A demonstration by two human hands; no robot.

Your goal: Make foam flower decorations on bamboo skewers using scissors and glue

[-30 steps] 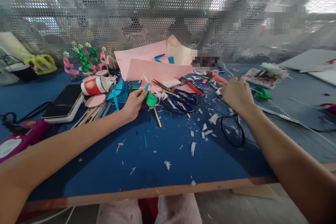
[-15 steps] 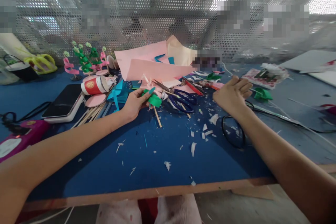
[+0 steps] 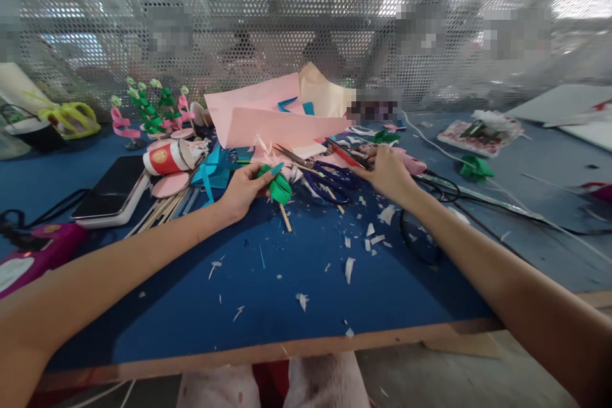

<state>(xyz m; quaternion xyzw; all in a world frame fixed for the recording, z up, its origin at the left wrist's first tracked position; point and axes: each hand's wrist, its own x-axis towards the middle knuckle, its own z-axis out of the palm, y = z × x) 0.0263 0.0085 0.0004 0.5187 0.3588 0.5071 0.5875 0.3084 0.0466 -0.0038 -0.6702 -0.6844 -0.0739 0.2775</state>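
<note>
My left hand (image 3: 246, 190) pinches a green paper strip (image 3: 280, 189), curled around a thin wooden stick (image 3: 286, 219) whose lower end points down at the table. The nails on this hand are teal. My right hand (image 3: 393, 175) is closed over a pink glue gun (image 3: 412, 162); its fingertips are partly hidden, and a black cord runs from the gun's rear. Close to the right thumb lies a red cutter (image 3: 345, 153). Scissors with dark blue handles (image 3: 335, 182) rest between the hands, blades toward the upper left.
Pink paper sheets (image 3: 282, 124) lie behind the scissors. To the left are a red-and-white paper cup (image 3: 169, 157), a black-topped device (image 3: 113, 190), a purple power strip (image 3: 41, 258) and several paper-wrapped stick plants (image 3: 150, 111). Paper scraps (image 3: 349, 269) litter the blue table (image 3: 182, 312). A perforated metal screen (image 3: 268, 6) stands behind.
My right hand has moved left and lowered onto the glue gun. My left hand stays in place, with the green strip turned slightly.
</note>
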